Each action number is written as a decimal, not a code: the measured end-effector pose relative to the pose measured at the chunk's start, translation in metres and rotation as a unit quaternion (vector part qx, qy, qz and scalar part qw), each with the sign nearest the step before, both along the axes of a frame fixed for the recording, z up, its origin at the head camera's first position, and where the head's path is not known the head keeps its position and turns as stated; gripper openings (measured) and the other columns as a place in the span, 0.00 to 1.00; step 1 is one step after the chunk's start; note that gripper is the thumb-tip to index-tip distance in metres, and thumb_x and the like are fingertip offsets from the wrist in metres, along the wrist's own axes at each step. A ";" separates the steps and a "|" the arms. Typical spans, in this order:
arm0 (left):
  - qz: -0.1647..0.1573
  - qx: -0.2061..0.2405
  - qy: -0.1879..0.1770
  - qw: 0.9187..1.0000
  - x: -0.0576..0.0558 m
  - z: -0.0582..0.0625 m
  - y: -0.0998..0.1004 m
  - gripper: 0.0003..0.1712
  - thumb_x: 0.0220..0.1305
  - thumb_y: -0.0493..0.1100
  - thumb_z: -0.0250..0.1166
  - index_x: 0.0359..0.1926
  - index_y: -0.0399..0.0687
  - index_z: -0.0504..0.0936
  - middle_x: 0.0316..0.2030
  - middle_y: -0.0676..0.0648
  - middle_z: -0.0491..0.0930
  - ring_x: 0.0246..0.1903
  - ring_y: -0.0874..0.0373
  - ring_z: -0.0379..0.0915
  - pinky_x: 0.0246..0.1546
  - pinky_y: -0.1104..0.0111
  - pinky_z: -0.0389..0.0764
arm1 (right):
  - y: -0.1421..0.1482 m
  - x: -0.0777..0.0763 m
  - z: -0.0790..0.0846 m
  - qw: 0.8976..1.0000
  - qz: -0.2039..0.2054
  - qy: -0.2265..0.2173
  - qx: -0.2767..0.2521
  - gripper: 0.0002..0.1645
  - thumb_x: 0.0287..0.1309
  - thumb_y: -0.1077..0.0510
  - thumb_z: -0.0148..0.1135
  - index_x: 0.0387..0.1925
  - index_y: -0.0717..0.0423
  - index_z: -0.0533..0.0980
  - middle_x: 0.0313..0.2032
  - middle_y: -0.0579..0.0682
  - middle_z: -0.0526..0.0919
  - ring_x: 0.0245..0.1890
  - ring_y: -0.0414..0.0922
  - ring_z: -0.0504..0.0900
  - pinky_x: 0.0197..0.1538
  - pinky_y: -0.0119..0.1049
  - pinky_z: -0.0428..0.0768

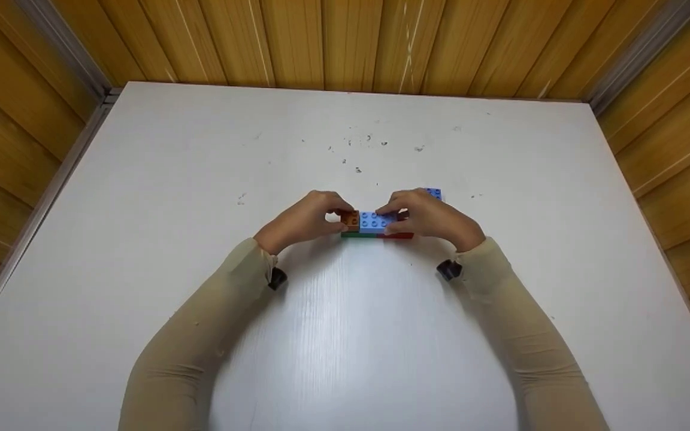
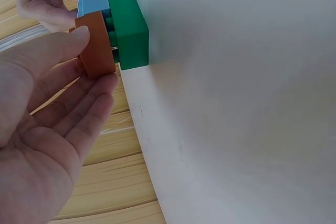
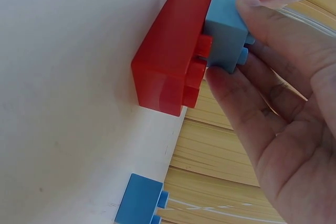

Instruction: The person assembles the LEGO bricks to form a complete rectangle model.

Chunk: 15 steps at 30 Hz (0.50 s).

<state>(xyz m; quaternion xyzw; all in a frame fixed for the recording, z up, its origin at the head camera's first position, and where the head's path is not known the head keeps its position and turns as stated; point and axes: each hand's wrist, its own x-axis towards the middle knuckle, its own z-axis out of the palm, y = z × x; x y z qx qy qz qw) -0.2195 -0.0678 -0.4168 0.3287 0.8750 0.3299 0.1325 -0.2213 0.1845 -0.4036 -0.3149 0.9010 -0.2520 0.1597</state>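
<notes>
My left hand (image 1: 300, 222) pinches an orange toy brick (image 2: 97, 45) between thumb and fingers. Below that brick lies a green brick (image 2: 128, 27), and green studs show in the gap between the two. A light blue brick (image 1: 372, 222) is beside the orange one, spanning the green brick and a red brick (image 3: 170, 45) set end to end on the table. Thumb and fingertips of my right hand (image 1: 435, 220) grip the light blue brick near its right end. Several red studs stick out bare past that end.
Another blue brick (image 1: 435, 193) rests on the white table (image 1: 345, 335) just behind my right hand, partly hidden by it in the head view. Wood-patterned panels (image 1: 345, 45) stand along the table's back and sides. Dark marks dot the tabletop beyond the bricks.
</notes>
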 end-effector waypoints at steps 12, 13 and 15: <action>0.004 -0.007 -0.005 1.000 -0.001 -0.002 0.000 0.18 0.61 0.39 0.66 0.52 0.41 0.83 0.45 0.45 0.83 0.45 0.56 0.77 0.50 0.62 0.79 | 0.000 0.000 0.001 1.000 -0.004 -0.008 0.006 0.24 0.54 0.57 0.70 0.54 0.56 0.80 0.41 0.53 0.82 0.38 0.46 0.76 0.45 0.36 0.76; 0.005 -0.006 -0.006 1.000 -0.001 -0.002 0.000 0.18 0.61 0.39 0.66 0.52 0.41 0.83 0.45 0.45 0.83 0.45 0.55 0.77 0.50 0.62 0.79 | 0.000 0.000 0.001 1.000 -0.004 -0.008 0.005 0.24 0.54 0.57 0.70 0.54 0.56 0.80 0.41 0.52 0.82 0.38 0.46 0.76 0.45 0.37 0.76; 0.005 -0.004 -0.009 1.000 -0.001 -0.002 0.000 0.18 0.61 0.38 0.66 0.52 0.41 0.83 0.46 0.45 0.83 0.45 0.55 0.77 0.51 0.62 0.79 | 0.000 0.000 0.001 1.000 -0.002 -0.006 0.001 0.24 0.54 0.57 0.70 0.54 0.56 0.80 0.41 0.53 0.82 0.39 0.47 0.76 0.45 0.37 0.76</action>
